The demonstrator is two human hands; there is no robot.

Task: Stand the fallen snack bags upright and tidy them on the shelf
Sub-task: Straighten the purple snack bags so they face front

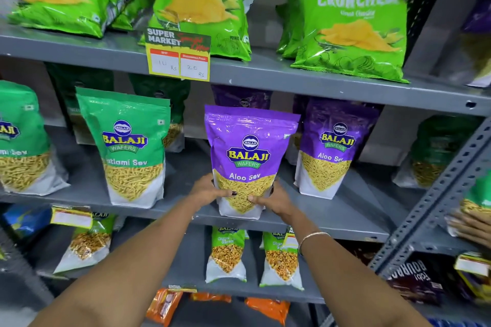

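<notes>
Both hands grip the lower part of a purple snack bag (249,156) standing upright at the front edge of the middle shelf (332,218). The left hand (210,190) wraps its left side, the right hand (276,200) its right, fingers (225,192) pressed against the bag. Another purple bag (333,148) stands just beside it; a green bag (130,146) stands further left.

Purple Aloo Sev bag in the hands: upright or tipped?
Upright. The purple Aloo Sev bag stands on its base at the shelf edge, label level, left hand and right hand gripping its lower sides.
</notes>
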